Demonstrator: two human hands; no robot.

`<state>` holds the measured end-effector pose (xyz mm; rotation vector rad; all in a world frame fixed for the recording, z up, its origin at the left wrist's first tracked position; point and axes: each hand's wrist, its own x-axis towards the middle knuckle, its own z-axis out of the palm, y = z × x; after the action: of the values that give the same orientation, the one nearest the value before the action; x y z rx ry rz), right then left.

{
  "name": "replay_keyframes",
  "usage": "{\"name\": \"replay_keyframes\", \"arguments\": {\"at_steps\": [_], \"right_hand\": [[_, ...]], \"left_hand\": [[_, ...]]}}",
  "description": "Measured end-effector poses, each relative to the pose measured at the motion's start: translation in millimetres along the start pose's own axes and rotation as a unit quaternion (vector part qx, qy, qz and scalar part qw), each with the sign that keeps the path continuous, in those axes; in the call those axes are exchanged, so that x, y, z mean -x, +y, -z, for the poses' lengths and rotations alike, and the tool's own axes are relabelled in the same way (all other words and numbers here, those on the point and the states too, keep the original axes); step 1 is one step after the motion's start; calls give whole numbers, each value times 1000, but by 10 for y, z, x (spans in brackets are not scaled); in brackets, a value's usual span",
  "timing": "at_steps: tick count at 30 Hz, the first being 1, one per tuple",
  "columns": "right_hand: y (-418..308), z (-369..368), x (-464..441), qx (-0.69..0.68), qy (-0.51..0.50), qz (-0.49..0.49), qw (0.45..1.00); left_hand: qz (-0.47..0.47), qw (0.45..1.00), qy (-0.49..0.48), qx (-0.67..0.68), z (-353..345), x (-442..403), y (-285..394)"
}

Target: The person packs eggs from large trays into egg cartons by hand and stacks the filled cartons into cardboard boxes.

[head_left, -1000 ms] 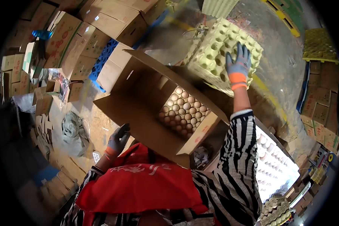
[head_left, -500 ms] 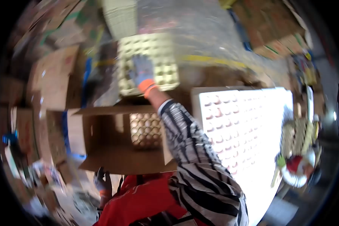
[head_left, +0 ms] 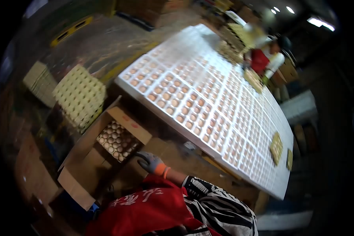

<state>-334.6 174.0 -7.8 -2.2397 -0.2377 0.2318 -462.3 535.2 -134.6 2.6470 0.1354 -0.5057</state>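
My right hand (head_left: 151,163), in a grey glove with an orange cuff, is beside the near right side of an open cardboard carton (head_left: 72,183). Its fingers are partly stretched out and apart, with nothing in them. Inside the carton, at its right end, brown eggs (head_left: 116,137) sit in a tray; the left end shows bare cardboard. A dark shape at the carton's shadowed near edge may be my left hand, but its fingers cannot be made out. Beyond the carton stands a stack of pale yellow egg trays (head_left: 80,92).
A large white table (head_left: 281,188) full of eggs in rows slants across the right. At its far side a person in red (head_left: 259,61) handles an egg tray (head_left: 254,81). More stacked trays (head_left: 39,84) and cartons (head_left: 31,169) stand at left.
My view has swung to the right, showing more of the egg table. My right hand has left the top of the tray stack and come back beside the carton.
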Motion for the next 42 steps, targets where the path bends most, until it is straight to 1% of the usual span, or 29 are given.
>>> {"name": "replay_keyframes", "arguments": {"at_steps": [2, 6, 7, 9, 10, 11, 13, 14, 17, 18, 21, 23, 24, 25, 26, 27, 29, 30, 31, 32, 33, 34, 36, 37, 38, 39, 40, 41, 42], "right_hand": [[-37, 17, 450, 3, -26, -75, 997], [18, -208, 1147, -4, -9, -121, 993], [41, -280, 1251, -31, -9, -130, 991], [24, -407, 1455, -26, -14, -156, 987], [66, -503, 1524, -24, -27, -148, 988], [134, -577, 1571, -21, -72, -154, 985], [288, -821, 1559, 6, -102, -144, 984], [357, -881, 1575, 5, -93, -118, 989], [293, -813, 1448, -4, -65, -116, 991], [346, -855, 1387, -1, -46, -95, 994], [333, -771, 1167, -23, -71, -111, 991], [542, -894, 1038, -20, -76, -76, 994], [384, -693, 881, -48, -144, -100, 983], [418, -803, 794, -39, -88, -49, 994], [455, -886, 722, -73, -87, -46, 992], [430, -927, 592, -105, -76, -51, 990], [440, -1189, 344, -227, -72, -97, 966], [335, -1334, 181, -348, -57, -177, 919], [245, -1468, 9, -456, -32, -261, 850], [237, -1642, -176, -495, -7, -268, 827], [414, -1880, -332, -385, 30, -233, 892], [718, -2197, -473, -269, 66, -193, 941], [935, -2544, -836, -248, 187, -244, 919], [967, -2624, -1064, -341, 267, -332, 838], [1018, -2667, -1226, -423, 341, -408, 734], [1253, -2701, -1258, -219, 230, -449, 835], [1682, -2777, -1209, -1, 104, -463, 880], [2172, -2992, -1121, 216, -33, -447, 867], [2495, -3232, -1032, 152, 29, -437, 886]], "left_hand": [[-43, 999, -18, -9, -45, -112, 7], [-98, 994, -49, -26, -172, -231, 74], [-108, 992, -54, -30, -218, -263, 88], [-126, 989, -72, -35, -298, -307, 141], [-132, 987, -82, -39, -368, -318, 146], [-137, 986, -90, -41, -435, -328, 141], [-141, 984, -104, -45, -557, -339, 165], [-141, 983, -110, -48, -617, -338, 152], [-135, 983, -110, -48, -783, -385, 121], [-135, 984, -105, -49, -835, -411, 107], [-143, 986, -74, -47, -1067, -530, -17], [-143, 988, -28, -42, -1270, -524, -222], [-133, 991, 16, -26, -1407, -457, -385], [-127, 988, 90, -2, -1620, -423, -540], [-146, 968, 199, 36, -1871, -400, -650], [-100, 977, -53, -183, -1032, -482, -75], [-114, 979, -68, -153, -937, -625, -52], [-107, 973, -93, -181, -874, -664, -8], [-108, 964, -122, -208, -818, -697, 33], [-131, 967, -106, -191, -775, -684, 32], [-147, 959, -98, -223, -940, -707, -81], [-138, 936, -86, -313, -1200, -692, -204], [-134, 940, -82, -302, -1243, -686, -284], [-134, 966, -91, -199, -1051, -712, -238], [-133, 982, -99, -93, -866, -779, -185], [-123, 978, -160, -54, -698, -902, -146], [-113, 969, -221, -15, -554, -1069, -121], [-102, 954, -281, 24, -496, -1245, -115], [-84, 967, -230, 64, -683, -1442, -238]]}}
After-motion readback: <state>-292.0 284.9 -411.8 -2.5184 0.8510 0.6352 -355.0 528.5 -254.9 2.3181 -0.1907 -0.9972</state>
